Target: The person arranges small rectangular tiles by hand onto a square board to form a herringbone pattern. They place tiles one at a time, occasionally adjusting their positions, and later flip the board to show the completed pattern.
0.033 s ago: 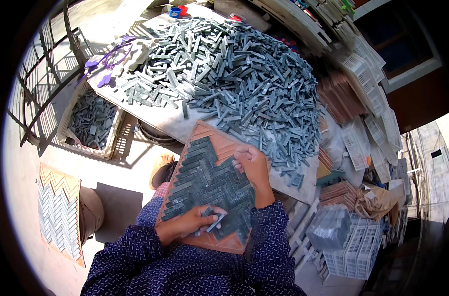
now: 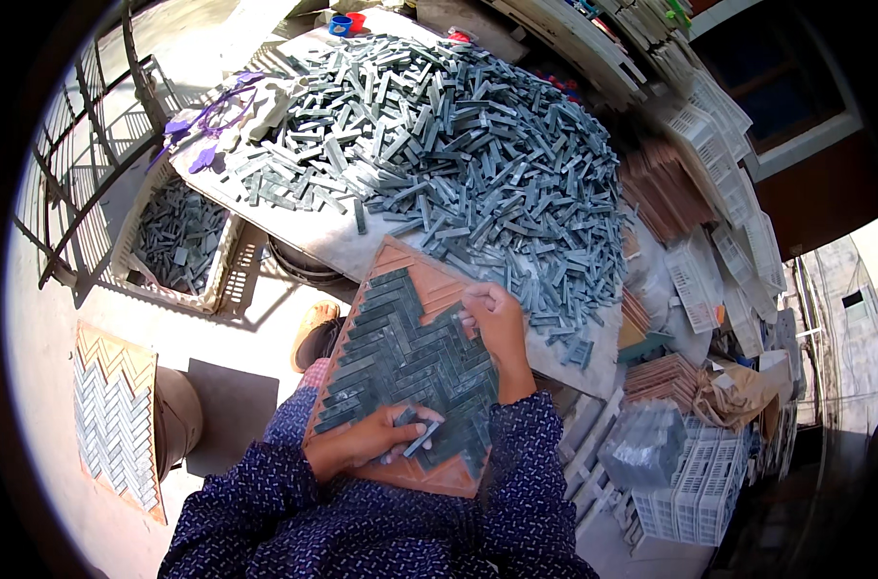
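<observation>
A terracotta-coloured herringbone mould board lies tilted across my lap, its far end by the table edge. Dark green stone strips fill most of it in a zigzag pattern; bare orange slots show at the far right part. Over the near part, my left hand is closed around a few loose stone strips. My right hand is above the board's right edge, beside the bare slots, fingers curled and pinched together. What those fingers hold, if anything, is hidden.
Ahead, a table bears a large heap of loose stone strips. At left are a crate of stone pieces and a second board with pale strips against a bucket. White plastic crates and stacked boards crowd the right.
</observation>
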A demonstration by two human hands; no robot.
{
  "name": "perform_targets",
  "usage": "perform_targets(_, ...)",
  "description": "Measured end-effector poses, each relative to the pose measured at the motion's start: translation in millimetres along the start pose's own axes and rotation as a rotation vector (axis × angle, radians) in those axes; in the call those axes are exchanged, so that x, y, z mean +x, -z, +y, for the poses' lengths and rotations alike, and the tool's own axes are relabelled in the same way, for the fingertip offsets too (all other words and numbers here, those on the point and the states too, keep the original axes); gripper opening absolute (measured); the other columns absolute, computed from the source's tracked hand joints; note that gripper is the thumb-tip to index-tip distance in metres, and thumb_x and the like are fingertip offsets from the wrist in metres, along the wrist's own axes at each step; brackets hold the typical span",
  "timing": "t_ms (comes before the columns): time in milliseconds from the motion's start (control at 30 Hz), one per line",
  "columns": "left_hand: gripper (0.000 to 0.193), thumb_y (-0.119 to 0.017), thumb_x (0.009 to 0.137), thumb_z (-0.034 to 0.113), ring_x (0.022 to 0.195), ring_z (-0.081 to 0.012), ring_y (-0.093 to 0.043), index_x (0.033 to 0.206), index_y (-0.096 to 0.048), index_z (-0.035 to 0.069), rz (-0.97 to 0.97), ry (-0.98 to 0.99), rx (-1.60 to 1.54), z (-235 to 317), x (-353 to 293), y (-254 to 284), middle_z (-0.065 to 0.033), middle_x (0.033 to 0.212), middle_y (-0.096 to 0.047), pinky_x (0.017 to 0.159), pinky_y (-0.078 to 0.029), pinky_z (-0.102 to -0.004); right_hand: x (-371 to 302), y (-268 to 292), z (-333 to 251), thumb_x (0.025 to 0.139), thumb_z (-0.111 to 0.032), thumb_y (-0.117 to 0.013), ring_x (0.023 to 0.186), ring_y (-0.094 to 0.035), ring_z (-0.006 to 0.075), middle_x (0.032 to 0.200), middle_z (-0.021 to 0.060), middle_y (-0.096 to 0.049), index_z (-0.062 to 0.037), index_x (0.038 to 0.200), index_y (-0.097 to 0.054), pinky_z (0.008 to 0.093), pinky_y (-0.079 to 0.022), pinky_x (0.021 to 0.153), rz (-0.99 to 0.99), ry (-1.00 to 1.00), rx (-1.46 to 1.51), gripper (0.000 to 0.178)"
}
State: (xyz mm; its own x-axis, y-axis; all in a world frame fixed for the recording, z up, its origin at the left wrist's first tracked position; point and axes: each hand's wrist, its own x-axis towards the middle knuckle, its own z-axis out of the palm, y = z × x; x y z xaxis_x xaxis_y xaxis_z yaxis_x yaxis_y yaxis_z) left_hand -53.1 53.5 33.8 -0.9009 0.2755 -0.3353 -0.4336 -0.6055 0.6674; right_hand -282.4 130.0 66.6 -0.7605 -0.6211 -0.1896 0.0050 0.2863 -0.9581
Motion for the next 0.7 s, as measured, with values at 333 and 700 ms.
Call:
perform_targets(333,0.034,-0.049,0.095,0.015,0.049,-0.0036,-0.041,0.127,-0.050,0.002,0.002,-0.006,0.001,-8,4,5,-0.0040,0.086,-0.059,0.042,-0.034,-0.0164,22,-8,59,0.079,-0.009,-0.067,0.063,-0.062,0.0145,0.077,0.0101,-0.066,0.0044,0.091,-0.062,0.0244,-0.048,0.057,0.272,0.191,-0.343,0.019)
perform_targets(700,0.035,-0.051,0.095,0.019,0.051,-0.0033,-0.043,0.125,-0.048,0.001,-0.019,-0.020,-0.068,-7,5,8,-0.0056,0.091,-0.060,0.044,-0.036,-0.0158,24,10,40,0.079,-0.013,-0.066,0.064,-0.060,0.0145,0.074,0.0087,-0.065,0.0012,0.090,-0.065,0.0273,-0.047,0.059,0.056,0.133,-0.497,0.018)
